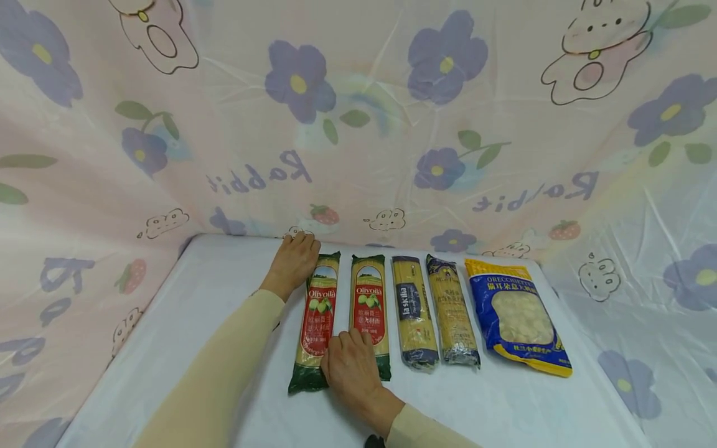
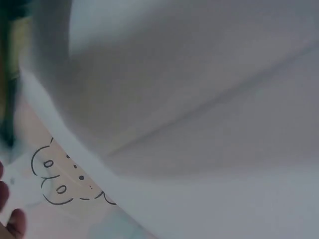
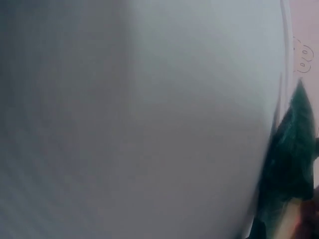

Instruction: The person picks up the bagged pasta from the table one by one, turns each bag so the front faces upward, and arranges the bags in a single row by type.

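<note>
A long pack of spaghetti (image 1: 320,317), green and gold with a red Olivoilà label, lies leftmost in a row. My left hand (image 1: 294,258) holds its far end at the left corner. That hand's fingertips (image 2: 16,222) show at the lower left of the left wrist view, below the blurred pack. With curled fingers, my right hand (image 1: 354,367) grips the same pack at its lower right edge. This hand also overlaps the bottom of a matching second pack (image 1: 368,292). The first pack's green end (image 3: 291,149) shows at the right of the right wrist view.
Farther right lie a la sicilia spaghetti pack (image 1: 413,311), another slim pasta pack (image 1: 452,311) and a wide blue-and-yellow orecchiette bag (image 1: 518,317). Everything sits on a white-covered table (image 1: 224,280). A printed curtain (image 1: 358,162) hangs behind and at both sides.
</note>
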{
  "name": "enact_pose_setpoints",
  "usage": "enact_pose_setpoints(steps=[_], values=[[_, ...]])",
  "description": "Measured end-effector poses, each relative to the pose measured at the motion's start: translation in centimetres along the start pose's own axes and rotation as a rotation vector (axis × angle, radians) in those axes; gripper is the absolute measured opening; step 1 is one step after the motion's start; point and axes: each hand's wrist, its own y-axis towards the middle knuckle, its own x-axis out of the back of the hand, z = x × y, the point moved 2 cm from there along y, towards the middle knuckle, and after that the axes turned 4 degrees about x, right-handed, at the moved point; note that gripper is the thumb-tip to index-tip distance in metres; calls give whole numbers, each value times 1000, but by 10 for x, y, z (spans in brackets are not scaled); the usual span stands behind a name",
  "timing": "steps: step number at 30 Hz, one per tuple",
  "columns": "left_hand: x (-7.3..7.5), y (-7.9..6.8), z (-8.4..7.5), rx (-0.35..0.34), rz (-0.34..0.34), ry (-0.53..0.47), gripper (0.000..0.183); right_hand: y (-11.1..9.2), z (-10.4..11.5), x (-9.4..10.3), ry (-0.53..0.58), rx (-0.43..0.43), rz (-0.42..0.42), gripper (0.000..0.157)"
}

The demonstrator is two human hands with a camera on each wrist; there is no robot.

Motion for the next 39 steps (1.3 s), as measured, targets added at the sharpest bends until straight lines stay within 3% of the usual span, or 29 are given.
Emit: enact_pose_setpoints(steps=[4,7,9,11,14,16,18,20,23,27,33,39], values=[[7,-7,0,47,97,-57,28,-5,-5,0,10,-9,68,30],[16,-23,-9,27,204,-85,36,-13,-11,2,30,-9,100,28],[25,-40,-19,-6,290,-122,42,-17,-15,4,40,11,116,28],[35,-61,-31,-17,392,-196,52,-20,-16,7,50,56,149,39],[49,-93,-47,-29,557,-333,78,-20,-15,7,51,122,255,53],[52,-110,-54,-42,613,-395,95,-19,-15,6,41,147,329,54],[48,-121,-57,-67,615,-420,106,-16,-15,2,23,150,376,54],[40,-123,-56,-84,566,-417,110,-12,-16,-2,10,142,397,53],[28,-121,-50,-79,508,-406,110,-5,-18,-8,5,135,398,52],[21,-116,-44,-43,522,-412,113,1,-22,-8,54,108,394,52],[34,-116,-39,60,505,-403,105,-3,-51,14,132,-14,285,56],[47,-126,-23,192,336,-351,89,-28,-108,43,129,-163,143,62]])
